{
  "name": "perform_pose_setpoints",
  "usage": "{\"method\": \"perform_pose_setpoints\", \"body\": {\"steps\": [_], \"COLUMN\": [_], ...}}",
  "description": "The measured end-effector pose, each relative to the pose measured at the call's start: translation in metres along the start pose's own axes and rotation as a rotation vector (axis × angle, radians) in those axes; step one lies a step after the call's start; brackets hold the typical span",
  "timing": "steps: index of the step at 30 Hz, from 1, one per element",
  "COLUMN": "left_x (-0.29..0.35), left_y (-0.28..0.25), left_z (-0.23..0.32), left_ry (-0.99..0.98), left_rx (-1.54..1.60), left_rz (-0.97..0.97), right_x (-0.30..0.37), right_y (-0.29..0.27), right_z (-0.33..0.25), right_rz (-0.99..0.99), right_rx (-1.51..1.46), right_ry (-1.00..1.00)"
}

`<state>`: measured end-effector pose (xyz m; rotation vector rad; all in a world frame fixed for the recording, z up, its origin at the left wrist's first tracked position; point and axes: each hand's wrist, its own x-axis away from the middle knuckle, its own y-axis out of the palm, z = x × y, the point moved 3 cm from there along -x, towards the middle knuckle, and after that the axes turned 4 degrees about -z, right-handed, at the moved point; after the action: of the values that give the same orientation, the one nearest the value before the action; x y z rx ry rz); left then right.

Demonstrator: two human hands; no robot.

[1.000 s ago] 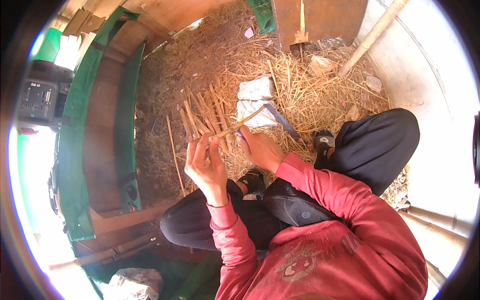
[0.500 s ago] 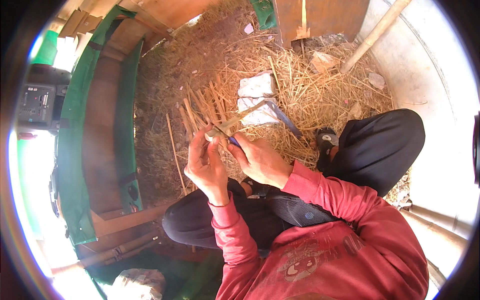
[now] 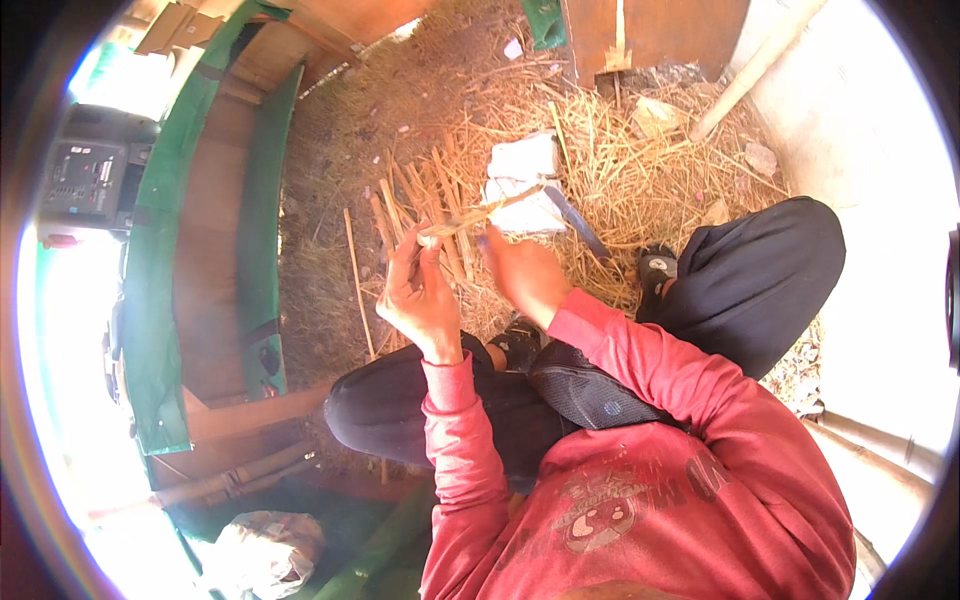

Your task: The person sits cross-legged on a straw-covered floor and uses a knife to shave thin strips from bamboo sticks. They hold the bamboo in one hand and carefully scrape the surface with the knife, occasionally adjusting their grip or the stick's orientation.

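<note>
Pinched in the fingers of my left hand [image 3: 420,295] is a pale strip of split wood or bamboo [image 3: 480,214], slanting up and to the right. My right hand [image 3: 528,275] is closed beside the strip, back of the hand upward. A bit of blue handle [image 3: 484,243] shows at its fingers; it belongs to a small knife whose blade I cannot make out now. Beyond the hands stand two whitish blocks [image 3: 526,158], the strip's far end crossing in front of the nearer one. A long dark flat blade [image 3: 582,226] leans against that block.
Split sticks [image 3: 425,190] lie just beyond my left hand, and one thin stick [image 3: 356,280] lies farther left. Straw [image 3: 630,170] covers the ground. A green-edged wooden trough [image 3: 215,230] stands left. My bent knees [image 3: 765,300] flank the work; a pale wall with a pole [image 3: 760,70] rises right.
My right hand has moved up and slightly right, away from my left fingers, its knife now mostly hidden. The left hand keeps the strip, tilted a little differently. The view has shifted slightly.
</note>
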<state>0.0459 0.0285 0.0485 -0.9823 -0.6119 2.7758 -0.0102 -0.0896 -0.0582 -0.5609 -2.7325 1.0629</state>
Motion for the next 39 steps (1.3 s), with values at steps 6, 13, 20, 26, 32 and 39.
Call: {"method": "perform_pose_setpoints", "body": {"steps": [6, 13, 20, 26, 32, 39], "left_x": [-0.009, -0.006, -0.002, -0.002, -0.008, -0.004], "left_y": [0.002, 0.005, 0.009, 0.010, 0.013, 0.010], "left_z": [0.024, 0.027, 0.025, 0.020, 0.020, 0.010], "left_ry": [0.081, 0.026, -0.047, -0.020, 0.029, -0.024], "left_rx": [-0.007, -0.013, -0.059, -0.068, -0.124, -0.023], "left_rz": [0.025, 0.093, 0.099, 0.074, 0.062, 0.113], "right_x": [-0.007, 0.023, 0.030, 0.011, -0.008, -0.004], "right_y": [-0.007, -0.078, -0.073, -0.047, -0.023, -0.038], "right_z": [0.093, 0.012, -0.027, -0.032, 0.022, -0.018], "right_rz": [0.036, -0.028, -0.002, 0.064, 0.044, 0.138], "right_rx": [-0.002, -0.224, -0.318, -0.246, 0.004, -0.133], "right_ry": [0.160, -0.022, -0.124, -0.063, 0.087, -0.059]}}
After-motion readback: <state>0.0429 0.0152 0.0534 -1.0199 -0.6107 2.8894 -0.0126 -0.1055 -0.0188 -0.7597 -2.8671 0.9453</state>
